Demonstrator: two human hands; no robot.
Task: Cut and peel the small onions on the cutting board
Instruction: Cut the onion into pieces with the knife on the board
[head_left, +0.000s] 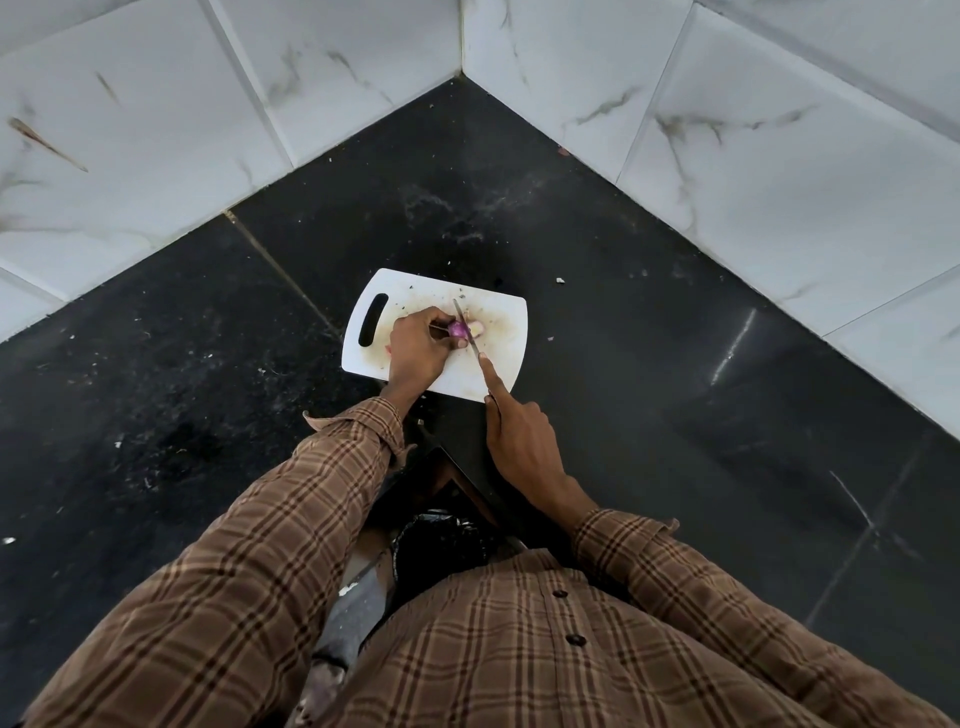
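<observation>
The left hand (415, 347) is pinning a small purple onion (458, 329) mid cutting board (498, 374), fingers curled around it. The right hand (522, 441) is gripping the knife (466, 328), forefinger along the spine, blade lying across the onion's right end (fingers sitting just left of the edge).

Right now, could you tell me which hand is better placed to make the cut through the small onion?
The right hand: it already grips the knife, whose blade rests across the purple onion. The left hand is steadying that onion on the cutting board.
</observation>
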